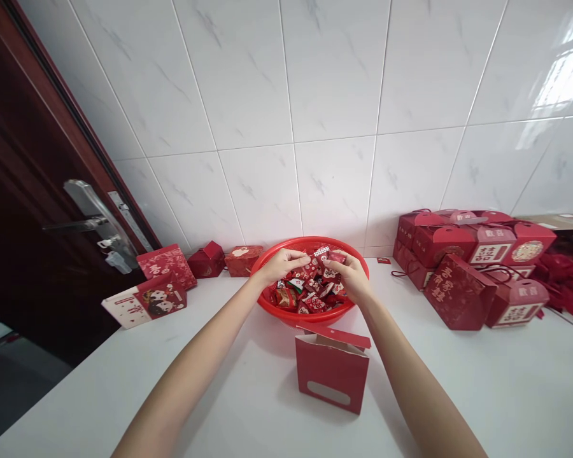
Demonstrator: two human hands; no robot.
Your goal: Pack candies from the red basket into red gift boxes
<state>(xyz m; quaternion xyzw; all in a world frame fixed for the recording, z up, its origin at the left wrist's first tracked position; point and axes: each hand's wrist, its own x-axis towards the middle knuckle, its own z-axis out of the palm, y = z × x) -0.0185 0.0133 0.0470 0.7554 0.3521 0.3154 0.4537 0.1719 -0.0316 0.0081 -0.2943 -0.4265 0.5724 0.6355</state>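
A red plastic basket (pixel 310 240) stands against the wall, filled with candies (pixel 310 299) in mostly red wrappers. Over its left side, my left hand (pixel 282 264) has thumb and fingers pinched together; what is between them cannot be made out. My right hand (pixel 352 275) reaches in from the right, its thumb and fingers closed on a wrapped candy (pixel 335 259). Between my forearms, just in front of the basket, an upright red gift box (pixel 333 372) has its top flap partly raised and an oval window low on its near side.
At left are a red patterned box (pixel 167 266), a panda-printed box (pixel 160 298) and small red boxes (pixel 243 259). Stacked red gift boxes (pixel 458 245) and red fabric (pixel 566 280) lie at right. A dark door (pixel 38 159) borders the white table (pixel 210 394).
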